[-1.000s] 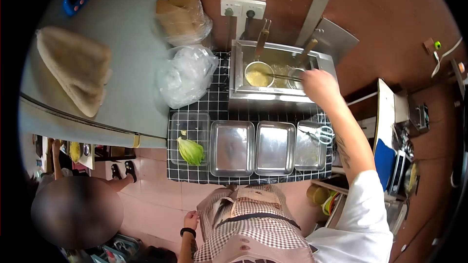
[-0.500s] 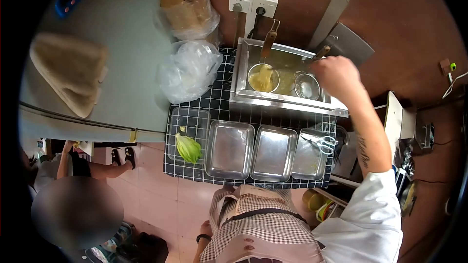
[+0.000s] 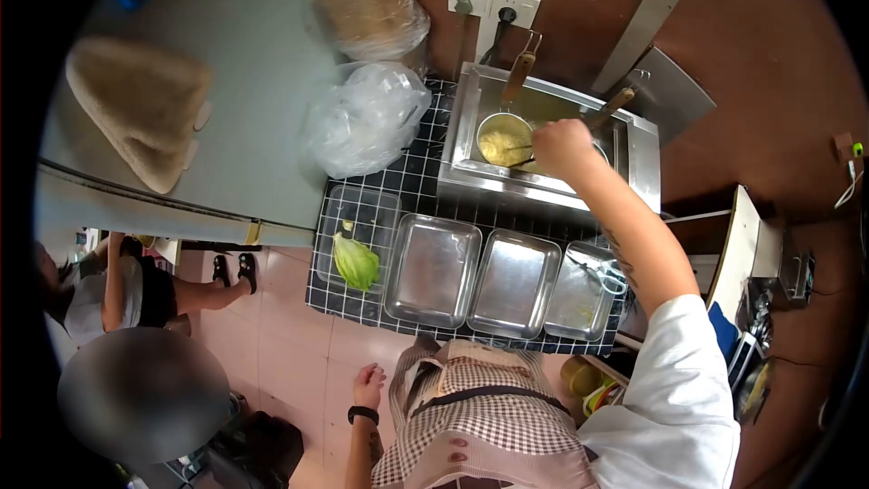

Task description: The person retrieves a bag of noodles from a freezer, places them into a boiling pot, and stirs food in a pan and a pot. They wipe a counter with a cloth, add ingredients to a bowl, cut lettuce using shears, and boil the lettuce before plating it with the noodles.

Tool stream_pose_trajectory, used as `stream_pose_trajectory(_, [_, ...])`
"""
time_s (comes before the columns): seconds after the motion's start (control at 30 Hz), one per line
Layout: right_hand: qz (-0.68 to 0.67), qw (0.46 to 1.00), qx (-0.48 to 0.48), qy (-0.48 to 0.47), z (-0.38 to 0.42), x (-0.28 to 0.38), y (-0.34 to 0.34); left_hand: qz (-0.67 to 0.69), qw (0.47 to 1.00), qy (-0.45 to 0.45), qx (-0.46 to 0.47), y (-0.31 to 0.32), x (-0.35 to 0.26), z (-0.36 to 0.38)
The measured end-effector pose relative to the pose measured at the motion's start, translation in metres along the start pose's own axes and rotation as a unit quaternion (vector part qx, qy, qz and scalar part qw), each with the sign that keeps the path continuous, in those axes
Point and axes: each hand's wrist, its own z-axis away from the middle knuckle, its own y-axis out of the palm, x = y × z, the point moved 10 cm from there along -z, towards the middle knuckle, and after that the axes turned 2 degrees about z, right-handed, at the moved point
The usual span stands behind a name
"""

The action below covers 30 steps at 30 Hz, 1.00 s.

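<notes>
My right hand [image 3: 563, 147] is closed over the cooker, gripping thin dark chopsticks [image 3: 523, 163]. Their tips reach into a wire strainer [image 3: 505, 118] of pale yellow noodles [image 3: 501, 147]. This strainer's wooden handle [image 3: 520, 74] leans on the back rim of the steel noodle cooker [image 3: 644, 158]. A second strainer's handle [image 3: 619, 101] shows to the right; its basket is mostly behind my hand. Low beside my apron [image 3: 493, 407], my left hand [image 3: 367, 387] hangs with loosely bent fingers, and nothing shows in it.
Steel trays [image 3: 433, 272] line the counter's front, with scissors [image 3: 602, 273] on the rightmost. Leafy lettuce [image 3: 355, 261] lies in a clear plastic container [image 3: 328, 217] at left. Plastic bags [image 3: 371, 122] sit behind. Another person [image 3: 118, 294] is at far left.
My right hand has moved left, from beside the right strainer's handle to the noodle strainer, where chopsticks now show. My left hand has come further into view. The whole view has shifted slightly.
</notes>
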Motion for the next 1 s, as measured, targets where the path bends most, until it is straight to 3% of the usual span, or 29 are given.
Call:
stream_pose_trajectory(0.17, [0.014, 0.999, -0.025, -0.032, -0.003, -0.002, -0.002, -0.189, 0.982, 0.002, 0.024, -0.022, 0.073, 0.017])
stream_pose_trajectory(0.27, [0.013, 0.998, -0.065, 0.014, 0.048, -0.045, -0.050, -0.228, 0.967, -0.115, 0.008, -0.034, 0.084, 0.045])
stream_pose_trajectory(0.37, [-0.023, 0.984, -0.160, 0.068, 0.111, -0.082, -0.116, -0.212, 0.964, -0.158, 0.014, -0.043, 0.093, 0.045])
stream_pose_trajectory(0.4, [-0.019, 0.977, -0.199, 0.076, 0.129, -0.088, -0.137, -0.242, 0.958, -0.150, 0.021, -0.041, 0.082, 0.040])
stream_pose_trajectory(0.5, [-0.021, 0.946, -0.310, 0.087, 0.169, -0.098, -0.179, -0.130, 0.987, -0.094, 0.016, -0.049, 0.102, -0.009])
stream_pose_trajectory(0.6, [-0.015, 0.966, -0.242, 0.094, 0.154, -0.089, -0.166, -0.055, 0.998, -0.033, 0.020, -0.030, 0.045, -0.033])
stream_pose_trajectory(0.77, [0.031, 0.993, -0.084, 0.075, 0.077, -0.049, -0.079, -0.018, 0.999, 0.027, 0.010, 0.006, -0.041, -0.015])
stream_pose_trajectory(0.83, [0.009, 0.998, -0.017, 0.053, 0.048, -0.027, -0.052, -0.016, 0.999, 0.028, 0.009, 0.005, -0.029, -0.008])
stream_pose_trajectory(0.93, [0.021, 0.999, -0.024, -0.022, 0.001, 0.008, -0.005, -0.044, 0.999, 0.016, 0.018, -0.004, 0.027, -0.003])
stream_pose_trajectory(1.0, [0.032, 0.998, -0.047, -0.036, -0.023, 0.019, 0.023, -0.164, 0.984, 0.063, 0.011, -0.023, 0.071, 0.003])
